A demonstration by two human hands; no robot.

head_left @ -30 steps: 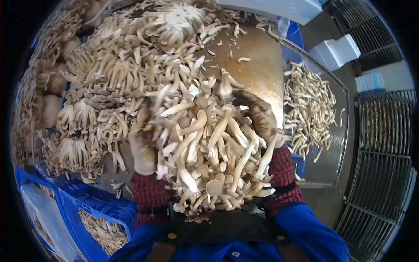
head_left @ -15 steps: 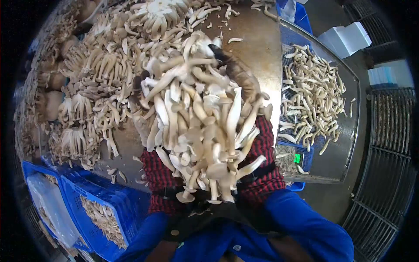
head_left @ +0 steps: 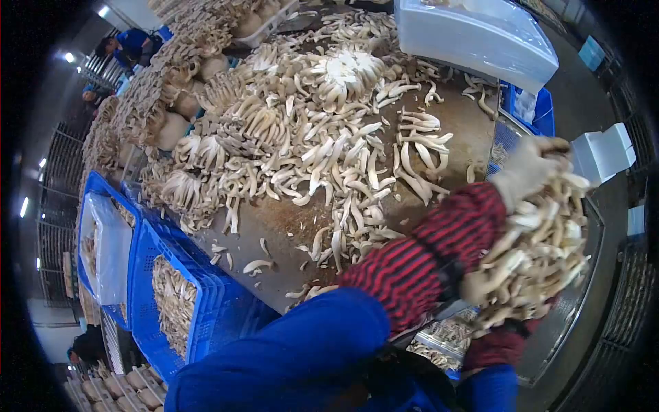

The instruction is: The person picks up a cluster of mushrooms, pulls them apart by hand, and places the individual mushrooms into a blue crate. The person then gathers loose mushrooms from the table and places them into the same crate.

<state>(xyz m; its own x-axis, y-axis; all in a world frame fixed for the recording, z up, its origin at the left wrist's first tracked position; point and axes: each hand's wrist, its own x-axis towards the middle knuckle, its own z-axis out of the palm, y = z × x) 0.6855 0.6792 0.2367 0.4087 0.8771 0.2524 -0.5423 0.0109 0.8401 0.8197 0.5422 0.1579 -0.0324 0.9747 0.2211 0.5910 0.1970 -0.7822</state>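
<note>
A big heap of pale, long-stemmed mushrooms [head_left: 532, 257] is carried at the right, above the mesh tray [head_left: 587, 302]. My left hand [head_left: 525, 177], in a light glove and slightly blurred, is closed against the far side of the heap. The near side is held by my right hand, which the mushrooms hide; only its red-and-black striped sleeve [head_left: 498, 347] shows below. On the metal table [head_left: 288, 223] to the left lie many loose mushrooms [head_left: 343, 185] and whole clusters, one with its white cut base [head_left: 347, 72] turned up.
Blue crates [head_left: 195, 295] with mushrooms stand at the table's left edge. A white translucent bin [head_left: 473, 41] sits at the far right corner, near a blue basket [head_left: 542, 110] and a white foam box [head_left: 604, 152]. Uncut clusters [head_left: 154, 103] are piled behind; a person [head_left: 130, 48] is in the background.
Both hands have carried the mushroom heap from in front of my body to the right, over the tray. My view has turned, bringing the white bin and more of the room into sight.
</note>
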